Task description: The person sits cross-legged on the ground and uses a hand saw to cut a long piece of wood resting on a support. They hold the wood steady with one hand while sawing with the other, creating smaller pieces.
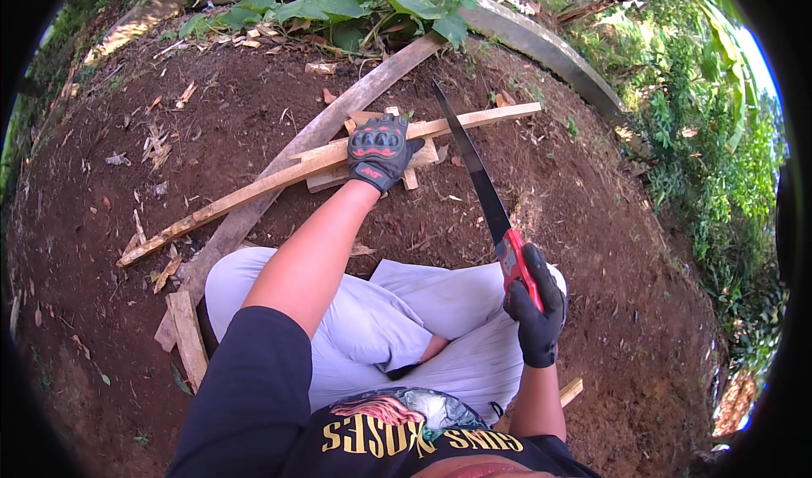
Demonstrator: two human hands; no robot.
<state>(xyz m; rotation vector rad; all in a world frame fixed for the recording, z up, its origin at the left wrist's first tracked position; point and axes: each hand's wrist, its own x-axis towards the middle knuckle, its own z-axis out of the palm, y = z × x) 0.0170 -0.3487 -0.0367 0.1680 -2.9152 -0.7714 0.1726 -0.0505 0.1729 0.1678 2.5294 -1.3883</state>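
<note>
My left hand (378, 150), in a black glove with red trim, is closed over a long, narrow wooden strip (241, 197). The strip lies slantwise, its right end farther from me. Short wooden pieces (420, 158) lie crossed beneath it, partly hidden by the glove. In my right hand (542, 313), also black-gloved, is a hand saw (484, 182) with a red and grey handle and a dark, tapering blade. The blade points away from me and crosses over the strip to the right of my left hand. Whether its teeth touch the wood I cannot tell.
A weathered plank (359, 96) runs diagonally under the strip across the brown soil. A short board (187, 338) lies by my left knee. Wood chips are scattered about. Leafy plants (338, 8) and a curved concrete edge (550, 42) stand beyond; greenery (685, 182) borders the right.
</note>
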